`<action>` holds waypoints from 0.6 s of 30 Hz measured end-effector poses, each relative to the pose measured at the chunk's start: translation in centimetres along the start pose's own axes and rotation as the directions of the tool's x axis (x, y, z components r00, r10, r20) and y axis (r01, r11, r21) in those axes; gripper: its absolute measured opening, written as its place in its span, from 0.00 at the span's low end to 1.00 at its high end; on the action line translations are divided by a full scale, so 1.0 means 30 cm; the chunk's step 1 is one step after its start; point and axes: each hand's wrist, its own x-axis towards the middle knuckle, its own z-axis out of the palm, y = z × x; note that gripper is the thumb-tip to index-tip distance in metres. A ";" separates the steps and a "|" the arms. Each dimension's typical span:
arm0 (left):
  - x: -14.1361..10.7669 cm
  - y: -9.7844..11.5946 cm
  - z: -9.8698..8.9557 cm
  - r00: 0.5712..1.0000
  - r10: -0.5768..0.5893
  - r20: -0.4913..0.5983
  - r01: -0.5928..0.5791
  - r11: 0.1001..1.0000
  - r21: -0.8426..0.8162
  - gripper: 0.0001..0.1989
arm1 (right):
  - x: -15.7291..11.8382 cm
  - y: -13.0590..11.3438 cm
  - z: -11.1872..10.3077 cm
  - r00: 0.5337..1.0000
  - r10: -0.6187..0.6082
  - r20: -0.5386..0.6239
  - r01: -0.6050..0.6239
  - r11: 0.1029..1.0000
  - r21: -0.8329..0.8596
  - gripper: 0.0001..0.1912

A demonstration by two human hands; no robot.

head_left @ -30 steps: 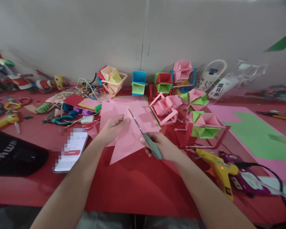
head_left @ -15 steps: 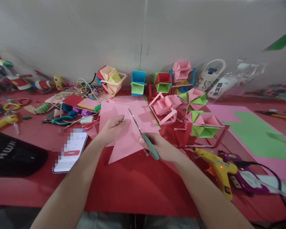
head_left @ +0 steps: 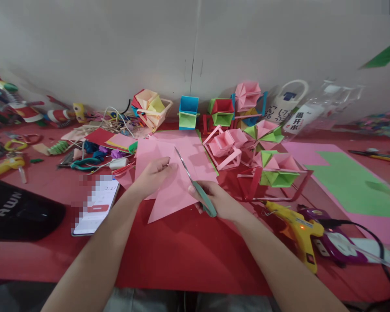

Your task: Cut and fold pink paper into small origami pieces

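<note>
My right hand point(head_left: 216, 200) is closed round the green handles of a pair of scissors point(head_left: 204, 198). Their long metal blades point up and left, over pink paper. With its fingers curled, my left hand point(head_left: 154, 175) grips a sheet of pink paper point(head_left: 170, 198) near the blade tips. That sheet has a pointed lower left corner and reaches towards the right hand. Beneath it lie more pink sheets point(head_left: 185, 141), with a thin green edge showing at their right side.
Folded paper models point(head_left: 222, 143) stand behind and to the right. A yellow glue gun point(head_left: 294, 225) lies beside a purple power strip point(head_left: 341, 247). At left are a phone point(head_left: 95, 210), a black cup point(head_left: 22, 210) and craft scraps point(head_left: 94, 149). Pink and green sheets point(head_left: 354, 182) lie far right.
Hardly anything differs. My right hand and the scissors' handles have shifted very slightly left; my left hand stays in place on the pink paper.
</note>
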 end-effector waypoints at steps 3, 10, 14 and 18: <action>0.001 -0.003 -0.001 1.000 -0.017 -0.003 0.017 1.000 -0.001 0.19 | 0.003 0.009 0.002 1.000 0.004 0.008 -0.005 0.999 0.053 0.23; 0.003 -0.002 -0.002 1.000 -0.022 0.015 0.022 1.000 0.007 0.19 | 0.022 0.037 0.003 0.999 0.016 -0.049 -0.012 0.998 0.063 0.23; 0.000 0.005 0.001 1.000 -0.020 0.009 0.020 1.000 -0.021 0.20 | 0.022 0.021 -0.009 0.985 -0.025 -0.169 0.023 1.000 -0.013 0.25; -0.001 0.005 -0.008 0.999 -0.038 -0.002 0.037 0.996 -0.085 0.20 | 0.019 0.013 -0.044 0.953 -0.097 -0.288 0.072 0.993 -0.096 0.23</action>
